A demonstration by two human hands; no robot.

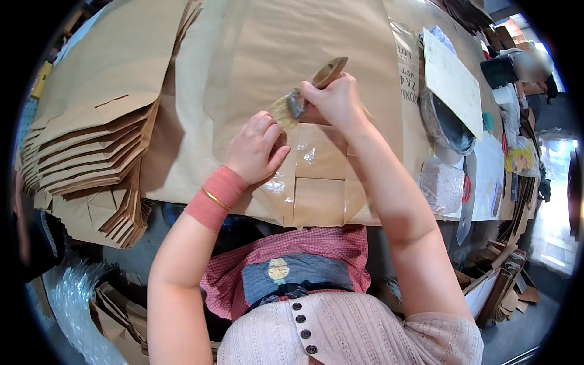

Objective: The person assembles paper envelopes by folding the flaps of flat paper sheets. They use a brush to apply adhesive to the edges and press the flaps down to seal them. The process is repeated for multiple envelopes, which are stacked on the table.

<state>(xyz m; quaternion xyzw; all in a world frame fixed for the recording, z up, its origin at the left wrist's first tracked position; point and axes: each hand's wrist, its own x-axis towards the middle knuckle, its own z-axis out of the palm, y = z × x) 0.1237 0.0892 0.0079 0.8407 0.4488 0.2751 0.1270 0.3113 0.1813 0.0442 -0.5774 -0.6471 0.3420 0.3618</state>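
Observation:
My right hand grips a paintbrush with a wooden handle and pale bristles, tilted down to the left. Its bristle tips are beside the fingers of my left hand. That hand rests on a brown paper bag, fingers bent and thumb held apart, with nothing visible in it. Glossy wet-looking patches show on the bag's folded end, which lies at the table's near edge. What lies beneath my left fingers is hidden.
To the left is a stack of folded brown paper bags. A bowl stands at right, partly under a white board. Near it lie a clear plastic-wrapped block, red-handled scissors and a long blade overhanging the table edge.

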